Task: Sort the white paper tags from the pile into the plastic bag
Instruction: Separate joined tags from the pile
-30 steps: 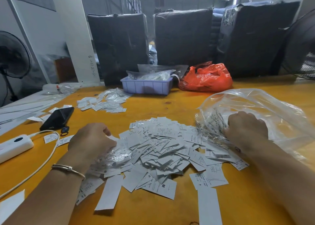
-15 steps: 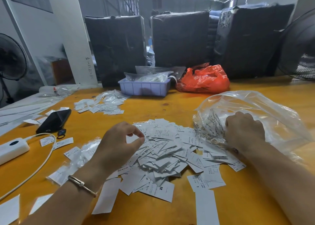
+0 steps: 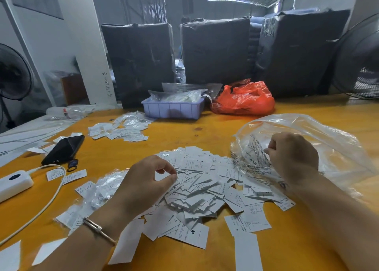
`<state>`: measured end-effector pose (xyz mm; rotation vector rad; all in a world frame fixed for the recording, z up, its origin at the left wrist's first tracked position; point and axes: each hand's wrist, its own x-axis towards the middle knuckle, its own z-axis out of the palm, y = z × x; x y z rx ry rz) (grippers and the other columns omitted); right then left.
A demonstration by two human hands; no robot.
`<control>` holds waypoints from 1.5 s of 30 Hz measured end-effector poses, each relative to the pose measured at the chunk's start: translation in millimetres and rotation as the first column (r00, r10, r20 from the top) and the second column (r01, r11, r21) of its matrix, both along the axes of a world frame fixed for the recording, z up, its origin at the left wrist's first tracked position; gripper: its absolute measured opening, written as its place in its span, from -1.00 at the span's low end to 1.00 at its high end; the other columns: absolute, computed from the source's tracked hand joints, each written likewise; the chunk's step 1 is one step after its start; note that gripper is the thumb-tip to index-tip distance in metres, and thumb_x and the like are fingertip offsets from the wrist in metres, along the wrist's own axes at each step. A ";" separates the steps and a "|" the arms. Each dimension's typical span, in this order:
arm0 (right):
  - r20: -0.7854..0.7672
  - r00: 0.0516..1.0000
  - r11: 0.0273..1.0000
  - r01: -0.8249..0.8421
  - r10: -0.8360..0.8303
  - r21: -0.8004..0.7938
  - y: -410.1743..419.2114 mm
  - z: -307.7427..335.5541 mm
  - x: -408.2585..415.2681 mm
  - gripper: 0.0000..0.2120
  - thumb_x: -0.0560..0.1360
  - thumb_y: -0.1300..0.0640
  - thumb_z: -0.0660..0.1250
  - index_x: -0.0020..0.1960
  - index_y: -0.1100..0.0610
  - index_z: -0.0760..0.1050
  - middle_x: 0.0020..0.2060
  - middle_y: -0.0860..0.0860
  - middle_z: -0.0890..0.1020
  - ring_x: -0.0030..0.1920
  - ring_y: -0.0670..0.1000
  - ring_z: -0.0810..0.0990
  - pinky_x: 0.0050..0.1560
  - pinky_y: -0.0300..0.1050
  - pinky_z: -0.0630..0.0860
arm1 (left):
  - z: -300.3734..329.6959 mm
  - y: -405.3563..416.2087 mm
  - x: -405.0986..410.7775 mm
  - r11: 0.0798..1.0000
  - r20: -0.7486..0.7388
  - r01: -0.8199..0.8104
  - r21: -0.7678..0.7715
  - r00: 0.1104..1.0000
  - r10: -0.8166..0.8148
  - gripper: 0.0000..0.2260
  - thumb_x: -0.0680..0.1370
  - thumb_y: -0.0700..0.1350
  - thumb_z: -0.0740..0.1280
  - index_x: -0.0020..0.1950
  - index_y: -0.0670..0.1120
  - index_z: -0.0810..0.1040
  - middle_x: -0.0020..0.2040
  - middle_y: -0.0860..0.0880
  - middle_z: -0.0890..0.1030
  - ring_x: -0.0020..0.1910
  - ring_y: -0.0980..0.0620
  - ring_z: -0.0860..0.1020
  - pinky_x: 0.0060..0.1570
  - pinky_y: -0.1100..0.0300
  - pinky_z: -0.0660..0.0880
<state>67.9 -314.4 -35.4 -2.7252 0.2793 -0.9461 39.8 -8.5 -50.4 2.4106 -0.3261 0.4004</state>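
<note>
My right hand (image 3: 293, 157) was curled on the near edge of the clear plastic bag (image 3: 320, 139), fingers pinching the film at its mouth, with the bag lying open on the right of the table. My left hand (image 3: 147, 180) hung over the left side of the pile of white paper tags (image 3: 201, 180), thumb and forefinger drawn together at a tag edge; I could not tell whether they actually gripped one. The pile lay at the middle of the table, its right edge touching the bag's mouth.

A second before, my left hand sat lower and farther left, on a crinkled clear wrapper (image 3: 102, 188); it had since come across to the pile. My right hand had lifted slightly on the bag.

The yellow table (image 3: 215, 131) carried a black phone (image 3: 63, 149) and a white power bank (image 3: 14, 182) with its cable (image 3: 51, 196) at the left, and a smaller scatter of tags (image 3: 119, 130) farther off. At the far edge stood a lavender tray (image 3: 172, 109) beside an orange bag (image 3: 244, 98). Three dark wrapped bales (image 3: 215, 51) rose behind, and a fan (image 3: 361, 59) stood at the far right.
</note>
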 end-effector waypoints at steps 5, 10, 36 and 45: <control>0.205 0.979 0.999 -0.023 0.017 0.026 4.6 0.7 -0.9 -0.86 0.50 0.20 0.39 -0.20 0.23 0.51 -0.37 0.17 0.60 -0.40 0.11 0.39 -0.39 -0.19 0.15 | -1.3 -0.7 -0.2 1.000 -0.011 0.009 0.000 1.000 -0.009 -0.94 0.51 -0.01 0.45 -0.14 0.15 0.61 -0.05 0.22 0.57 0.00 0.28 0.49 -0.04 0.16 0.52; 0.332 0.921 0.922 -0.296 0.205 0.250 17.1 3.7 -6.0 -0.87 0.58 0.25 0.24 -0.12 0.25 0.50 -0.35 0.14 0.62 -0.35 0.16 0.58 -0.36 -0.09 0.42 | -2.0 -2.6 -0.6 1.000 -0.030 0.021 0.000 0.999 -0.021 -0.96 0.51 -0.01 0.45 -0.12 0.13 0.62 -0.05 0.21 0.57 -0.01 0.30 0.48 -0.06 0.19 0.50; 0.332 0.467 0.014 -0.595 0.820 0.803 83.6 1.1 -43.7 -0.74 0.34 0.40 0.46 0.00 0.33 0.53 -0.31 0.16 0.64 -0.35 0.05 0.58 -0.33 -0.22 0.48 | 16.1 -13.9 -13.9 0.722 -0.252 0.272 -0.637 0.811 -0.528 -0.70 0.35 -0.18 0.56 0.07 -0.05 0.70 -0.21 -0.07 0.64 -0.20 0.01 0.62 -0.13 0.24 0.58; 0.284 0.691 0.366 -0.632 0.664 0.683 73.4 -5.6 -33.5 -0.88 0.46 0.36 0.38 -0.07 0.19 0.58 -0.33 0.06 0.65 -0.33 -0.02 0.60 -0.30 -0.16 0.52 | 17.0 -10.5 -12.4 0.744 -0.221 0.159 -0.650 0.896 -0.384 -0.84 0.32 -0.05 0.49 -0.20 -0.11 0.70 -0.28 -0.06 0.64 -0.28 0.08 0.57 -0.21 0.29 0.52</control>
